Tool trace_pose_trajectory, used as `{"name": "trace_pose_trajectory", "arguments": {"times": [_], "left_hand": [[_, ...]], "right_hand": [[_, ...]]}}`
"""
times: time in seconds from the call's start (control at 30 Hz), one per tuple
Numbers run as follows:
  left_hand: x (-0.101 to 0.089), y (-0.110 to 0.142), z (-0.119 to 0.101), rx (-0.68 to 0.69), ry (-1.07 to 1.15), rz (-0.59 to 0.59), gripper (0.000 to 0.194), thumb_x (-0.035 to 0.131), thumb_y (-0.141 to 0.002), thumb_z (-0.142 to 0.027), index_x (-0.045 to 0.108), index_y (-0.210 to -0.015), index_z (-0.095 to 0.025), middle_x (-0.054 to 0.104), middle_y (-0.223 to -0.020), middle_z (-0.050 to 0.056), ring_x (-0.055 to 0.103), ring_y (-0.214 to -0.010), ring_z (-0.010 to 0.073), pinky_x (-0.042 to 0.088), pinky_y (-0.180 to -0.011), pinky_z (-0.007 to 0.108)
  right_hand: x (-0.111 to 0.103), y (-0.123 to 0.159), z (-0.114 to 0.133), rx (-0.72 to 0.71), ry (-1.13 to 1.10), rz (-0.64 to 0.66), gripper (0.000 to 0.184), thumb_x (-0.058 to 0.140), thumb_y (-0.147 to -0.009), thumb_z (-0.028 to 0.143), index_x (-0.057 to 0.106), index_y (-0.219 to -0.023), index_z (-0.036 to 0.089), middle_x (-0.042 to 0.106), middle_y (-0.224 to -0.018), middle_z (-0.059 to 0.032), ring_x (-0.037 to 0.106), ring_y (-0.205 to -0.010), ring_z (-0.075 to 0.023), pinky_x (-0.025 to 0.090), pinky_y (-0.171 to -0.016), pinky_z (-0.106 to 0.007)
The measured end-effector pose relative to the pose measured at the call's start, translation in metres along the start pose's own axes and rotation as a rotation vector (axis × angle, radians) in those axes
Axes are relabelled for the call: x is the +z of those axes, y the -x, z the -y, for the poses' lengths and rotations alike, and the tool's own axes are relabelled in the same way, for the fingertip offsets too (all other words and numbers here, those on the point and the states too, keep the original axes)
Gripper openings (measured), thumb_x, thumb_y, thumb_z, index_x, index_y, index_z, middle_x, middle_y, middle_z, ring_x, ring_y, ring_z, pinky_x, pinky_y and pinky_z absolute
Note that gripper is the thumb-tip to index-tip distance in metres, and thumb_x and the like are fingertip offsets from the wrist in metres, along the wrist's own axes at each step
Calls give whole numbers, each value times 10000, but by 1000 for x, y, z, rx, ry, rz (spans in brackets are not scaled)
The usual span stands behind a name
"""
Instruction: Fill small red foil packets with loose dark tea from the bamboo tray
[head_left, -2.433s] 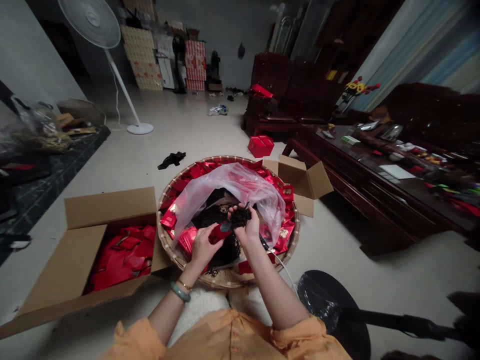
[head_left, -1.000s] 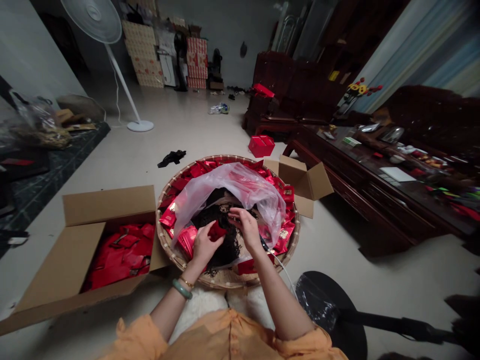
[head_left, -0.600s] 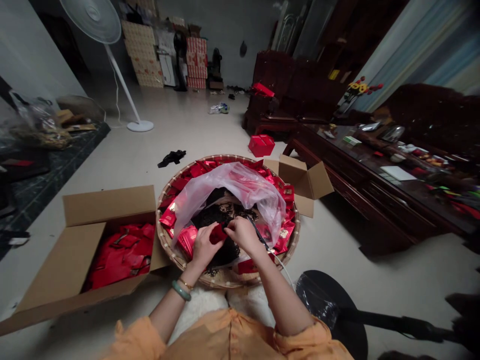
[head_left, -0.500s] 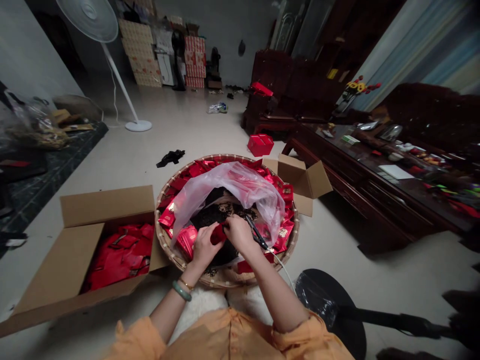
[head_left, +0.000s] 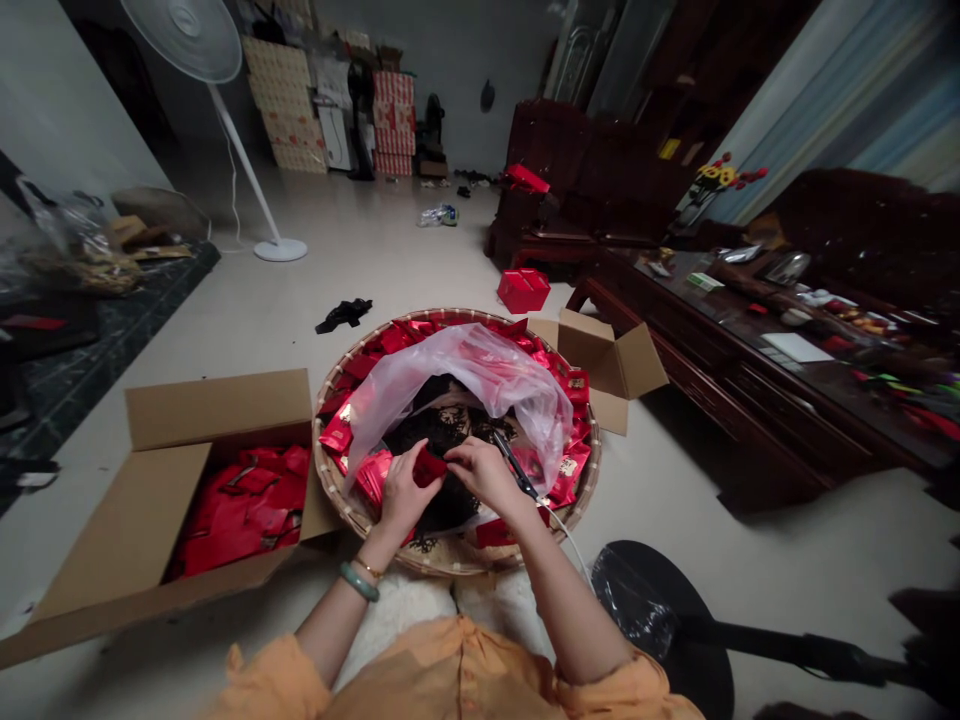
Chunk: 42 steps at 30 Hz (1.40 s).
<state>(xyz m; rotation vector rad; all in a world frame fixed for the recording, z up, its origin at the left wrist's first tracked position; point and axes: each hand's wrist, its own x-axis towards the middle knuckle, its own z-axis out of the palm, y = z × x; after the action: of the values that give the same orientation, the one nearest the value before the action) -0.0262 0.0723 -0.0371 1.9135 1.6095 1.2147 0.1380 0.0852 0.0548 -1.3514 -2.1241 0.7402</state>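
My left hand (head_left: 403,492) grips a small red foil packet (head_left: 429,466) with its mouth facing up. Close against the packet's right edge, the fingers of my right hand (head_left: 486,472) are pinched together; whatever they hold is too small to make out. Below both hands, dark loose dried leaves (head_left: 442,510), like tea, lie in a pinkish clear plastic bag (head_left: 480,355). The bag sits in a round woven bamboo basket (head_left: 457,567), ringed by many red packets (head_left: 574,465). Beside my right hand rests a black tong-like tool (head_left: 515,467) with a white cord.
An open cardboard box (head_left: 150,520) full of red packets stands at the left. Another open carton (head_left: 622,365) and a red box (head_left: 523,290) are beyond the basket. A dark wooden table (head_left: 720,340) flanks the right, near a black round base (head_left: 667,610). A white fan (head_left: 274,250) stands behind.
My right hand held a heap of leaves beside the packet, then opened with the heap gone. Now it is pinched at the packet's edge. The left hand keeps the packet.
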Motion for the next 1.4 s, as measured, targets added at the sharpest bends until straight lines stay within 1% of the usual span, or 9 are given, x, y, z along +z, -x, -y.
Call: {"name": "trace_pose_trajectory", "arguments": {"times": [0.13, 0.3, 0.6, 0.77, 0.87, 1.03, 1.17, 1.33, 1.4], "left_hand": [[-4, 0, -1, 69, -25, -22, 539, 671, -729, -259, 479, -1230, -216, 602, -1113, 88, 558, -1017, 240, 461, -892, 418], [-3, 0, 0, 84, -38, -28, 536, 672, -717, -239, 488, -1220, -213, 610, -1114, 86, 564, -1012, 242, 463, -888, 413], [0, 3, 5, 88, -60, -49, 509, 654, -719, -222, 495, -1202, -191, 612, -1111, 104, 565, -1015, 248, 464, -894, 422], [0, 3, 9, 35, -70, -59, 535, 650, -721, -254, 472, -1219, -170, 601, -1113, 125, 566, -1023, 263, 480, -864, 432], [1, 4, 8, 49, -87, -58, 530, 626, -717, -200, 470, -1223, -175, 586, -1144, 128, 554, -1048, 274, 469, -877, 449], [-1, 4, 3, 74, -77, -28, 543, 640, -708, -180, 477, -1226, -186, 595, -1109, 113, 555, -1014, 261, 464, -880, 441], [-13, -4, 5, 35, -28, 79, 613, 733, -652, -292, 511, -1218, -218, 617, -1026, 78, 575, -951, 237, 490, -837, 414], [-28, -18, 6, -111, 261, 461, 483, 745, -637, -301, 608, -1086, -187, 687, -983, 43, 639, -890, 213, 513, -815, 368], [-28, -19, 4, -157, 367, 543, 442, 735, -643, -276, 621, -1056, -169, 703, -962, 32, 652, -861, 209, 519, -801, 358]], "right_hand": [[-10, -2, 2, -18, 77, 26, 164, 574, -824, 145, 693, -927, 189, 623, -863, -44, 592, -791, -132, 432, -726, -229], [-22, -5, 15, 2, 290, 133, 204, 529, -824, 127, 695, -919, 196, 603, -871, -55, 599, -804, -148, 417, -705, -223], [8, -12, 28, -36, 371, 127, 250, 449, -878, 175, 642, -1030, 217, 655, -936, -50, 602, -850, -156, 420, -722, -222], [4, -4, 29, 31, 358, 57, 339, 413, -911, 307, 523, -1214, 201, 663, -937, -78, 568, -877, -191, 424, -743, -271], [6, -1, 28, 12, 388, 111, 347, 533, -846, 424, 590, -1109, 206, 666, -916, -79, 523, -912, -227, 421, -723, -289], [23, -6, 13, 35, 388, 149, 131, 580, -831, 308, 668, -857, 216, 666, -783, -63, 503, -848, -223, 392, -659, -275], [18, -7, 1, 4, 315, 141, 162, 531, -861, 226, 669, -777, 206, 627, -690, -45, 484, -792, -192, 375, -659, -262], [-12, -5, 0, -131, 77, 139, 136, 514, -858, 140, 645, -869, 172, 626, -778, -26, 489, -802, -147, 377, -726, -235], [-20, -5, 2, -133, 19, 113, 112, 535, -852, 171, 641, -885, 162, 637, -807, -23, 503, -780, -137, 372, -715, -228]]}}
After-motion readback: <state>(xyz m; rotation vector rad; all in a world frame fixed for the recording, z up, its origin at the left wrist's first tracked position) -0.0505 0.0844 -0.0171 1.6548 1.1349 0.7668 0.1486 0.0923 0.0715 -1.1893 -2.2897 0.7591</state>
